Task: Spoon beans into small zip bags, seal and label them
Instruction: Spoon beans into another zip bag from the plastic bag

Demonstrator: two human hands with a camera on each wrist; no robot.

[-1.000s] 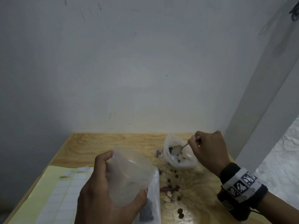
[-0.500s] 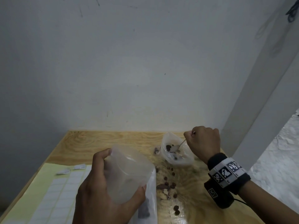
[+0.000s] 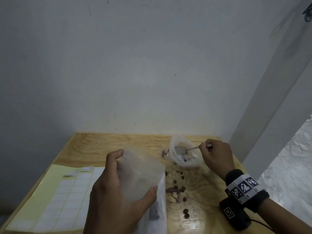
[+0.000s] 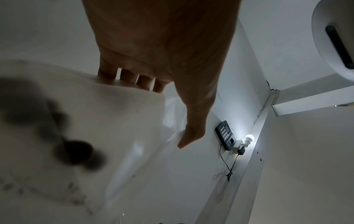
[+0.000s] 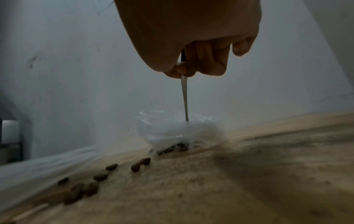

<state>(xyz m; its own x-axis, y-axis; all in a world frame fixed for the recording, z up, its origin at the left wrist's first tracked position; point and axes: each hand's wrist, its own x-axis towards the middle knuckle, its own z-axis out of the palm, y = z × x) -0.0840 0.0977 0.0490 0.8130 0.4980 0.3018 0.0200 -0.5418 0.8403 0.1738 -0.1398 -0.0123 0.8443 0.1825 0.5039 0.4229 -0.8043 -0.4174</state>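
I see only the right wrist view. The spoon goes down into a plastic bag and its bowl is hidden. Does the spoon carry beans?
Observer: In the head view the spoon bowl looks almost empty; a few beans lie at the bottom of the source bag.
Operator: What does the left hand do?
Observer: The left hand grips a clear zip bag, raised above the table.
Operator: Are labels ready?
Observer: A label sheet lies on the table's left part.
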